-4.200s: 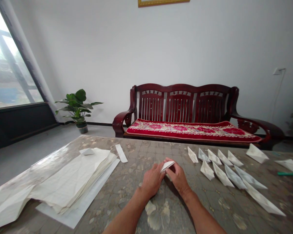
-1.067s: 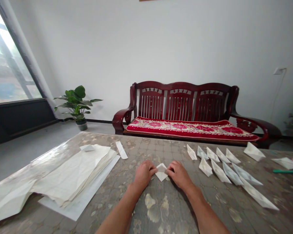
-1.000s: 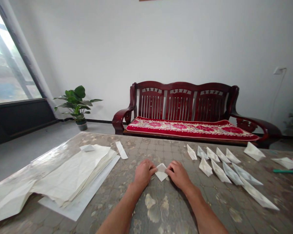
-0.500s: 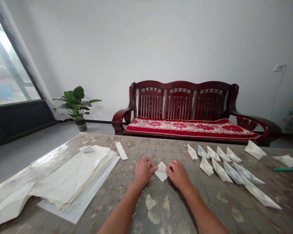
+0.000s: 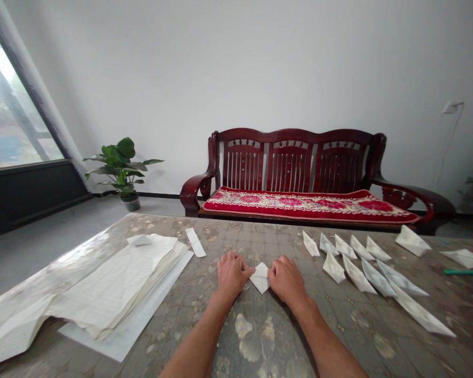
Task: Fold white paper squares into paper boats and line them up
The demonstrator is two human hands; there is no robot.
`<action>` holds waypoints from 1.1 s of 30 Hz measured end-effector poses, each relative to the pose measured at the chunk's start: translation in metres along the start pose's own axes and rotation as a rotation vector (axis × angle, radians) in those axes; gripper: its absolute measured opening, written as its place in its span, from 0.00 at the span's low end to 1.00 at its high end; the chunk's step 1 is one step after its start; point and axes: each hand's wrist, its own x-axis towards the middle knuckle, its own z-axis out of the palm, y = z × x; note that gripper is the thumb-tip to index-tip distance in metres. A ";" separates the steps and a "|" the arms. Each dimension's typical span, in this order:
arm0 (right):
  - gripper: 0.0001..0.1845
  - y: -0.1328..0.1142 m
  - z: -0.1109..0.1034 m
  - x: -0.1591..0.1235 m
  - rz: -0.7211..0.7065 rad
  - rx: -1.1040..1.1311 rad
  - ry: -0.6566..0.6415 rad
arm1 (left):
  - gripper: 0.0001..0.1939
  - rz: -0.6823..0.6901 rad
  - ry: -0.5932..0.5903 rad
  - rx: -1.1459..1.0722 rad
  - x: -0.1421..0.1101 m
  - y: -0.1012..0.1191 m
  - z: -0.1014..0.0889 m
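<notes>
A small folded paper (image 5: pixel 261 278), white and diamond-shaped, lies between my hands at the middle of the table. My left hand (image 5: pixel 232 273) pinches its left corner with fingers curled. At the right corner, my right hand (image 5: pixel 287 278) is closed on the paper in the same way. A faint crease runs across the paper's middle. To the right stand several folded paper boats (image 5: pixel 358 274) in two rough rows, with a larger paper boat (image 5: pixel 413 241) farther right.
A stack of white paper sheets (image 5: pixel 118 286) covers the table's left side, a narrow paper strip (image 5: pixel 196 242) beside it. A green pen-like object (image 5: pixel 464 272) lies at far right near another folded paper (image 5: pixel 465 258). A red wooden bench (image 5: pixel 291 168) stands behind the table (image 5: pixel 205 336).
Earlier, the paper was held up as a narrow folded shape with hands together. It then came down flat as a diamond, and the hands moved apart to its side corners.
</notes>
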 end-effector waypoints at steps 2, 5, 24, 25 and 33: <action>0.08 0.000 -0.002 -0.003 0.033 -0.016 0.002 | 0.09 -0.005 0.012 -0.007 0.000 -0.001 0.001; 0.05 0.001 -0.003 -0.006 0.066 -0.020 0.029 | 0.07 -0.011 0.018 -0.002 -0.002 -0.002 0.004; 0.11 -0.003 0.014 -0.004 0.056 0.052 0.138 | 0.19 0.229 -0.109 0.037 0.001 -0.006 0.011; 0.11 -0.002 0.015 -0.003 0.054 0.053 0.146 | 0.20 0.229 -0.111 0.028 0.001 -0.006 0.011; 0.08 -0.001 0.024 -0.002 0.001 0.079 0.165 | 0.19 0.445 -0.138 -0.133 0.005 -0.004 0.011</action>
